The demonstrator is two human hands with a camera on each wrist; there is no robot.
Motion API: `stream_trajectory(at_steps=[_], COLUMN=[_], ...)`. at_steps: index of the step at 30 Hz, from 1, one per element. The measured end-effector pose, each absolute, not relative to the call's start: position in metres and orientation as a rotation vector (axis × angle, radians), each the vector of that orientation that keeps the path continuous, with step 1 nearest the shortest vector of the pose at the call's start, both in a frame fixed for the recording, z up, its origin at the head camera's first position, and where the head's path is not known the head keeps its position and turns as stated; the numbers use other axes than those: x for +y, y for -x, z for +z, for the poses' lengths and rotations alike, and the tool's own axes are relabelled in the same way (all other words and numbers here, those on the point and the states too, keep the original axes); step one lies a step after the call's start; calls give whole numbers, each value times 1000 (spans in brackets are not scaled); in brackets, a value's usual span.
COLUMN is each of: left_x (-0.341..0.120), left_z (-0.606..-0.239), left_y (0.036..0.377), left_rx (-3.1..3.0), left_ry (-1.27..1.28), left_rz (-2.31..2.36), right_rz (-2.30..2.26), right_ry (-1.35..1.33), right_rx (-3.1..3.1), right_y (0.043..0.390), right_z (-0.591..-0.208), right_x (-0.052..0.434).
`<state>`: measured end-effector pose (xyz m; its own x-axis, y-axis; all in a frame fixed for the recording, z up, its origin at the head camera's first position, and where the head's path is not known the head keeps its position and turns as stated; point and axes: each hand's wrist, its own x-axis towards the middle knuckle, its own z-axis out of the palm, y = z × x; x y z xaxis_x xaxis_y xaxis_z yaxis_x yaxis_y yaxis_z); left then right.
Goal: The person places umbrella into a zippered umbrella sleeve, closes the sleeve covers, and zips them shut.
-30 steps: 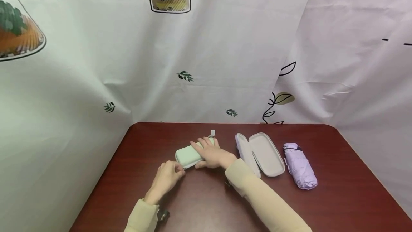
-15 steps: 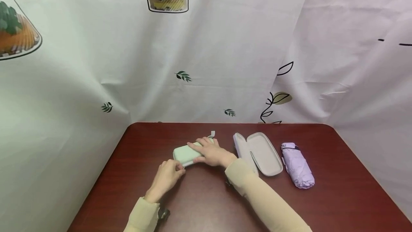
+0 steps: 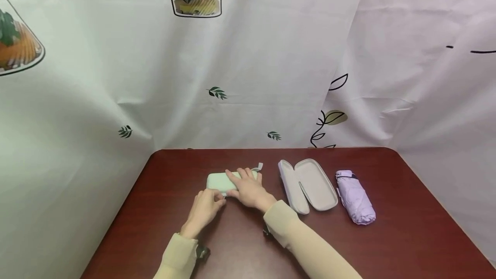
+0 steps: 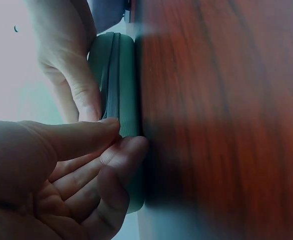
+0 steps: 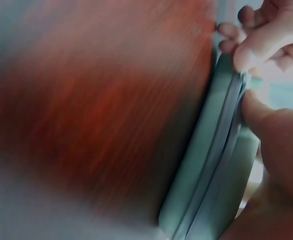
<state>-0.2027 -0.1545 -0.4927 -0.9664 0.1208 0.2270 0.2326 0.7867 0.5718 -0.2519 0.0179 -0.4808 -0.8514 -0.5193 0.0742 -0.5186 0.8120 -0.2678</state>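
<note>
Pressing the closed mint-green zip case (image 3: 221,182) flat mid-bench with right hand (image 3: 248,189) spread on top for steadiness, left hand (image 3: 205,210) pinching at its near-left zipper corner.

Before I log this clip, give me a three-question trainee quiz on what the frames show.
1. True or false: the grey case lies open.
2. What does the right hand rest on? A) umbrella B) green case C) bare table
3. Fill in: the purple umbrella lies to the ____ of the grey case, seen from the head camera.

Key:
1. True; both halves lie spread on the table.
2. B; it lies on the green case, and the left hand pinches at that case's near edge.
3. Right.
</note>
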Motion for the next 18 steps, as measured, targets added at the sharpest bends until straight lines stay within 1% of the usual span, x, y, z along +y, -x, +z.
stream_trajectory(at_steps=[4,8,15,18], left_x=[-152,-152,-156,-157], left_z=[-492,-492,-491,-493], left_y=[204,205,207,208], left_rx=[-2820,-2822,-2837,-2842], left_ry=[250,219,162,159], left_rz=[-990,-1043,-1074,-1087], right_rz=[-433,-421,-533,-582], right_ry=[819,851,1186,1262], right_rx=[3000,2952,2823,2775], right_y=[248,248,268,275], right_z=[-479,-469,-464,-465], right_x=[16,24,44,49])
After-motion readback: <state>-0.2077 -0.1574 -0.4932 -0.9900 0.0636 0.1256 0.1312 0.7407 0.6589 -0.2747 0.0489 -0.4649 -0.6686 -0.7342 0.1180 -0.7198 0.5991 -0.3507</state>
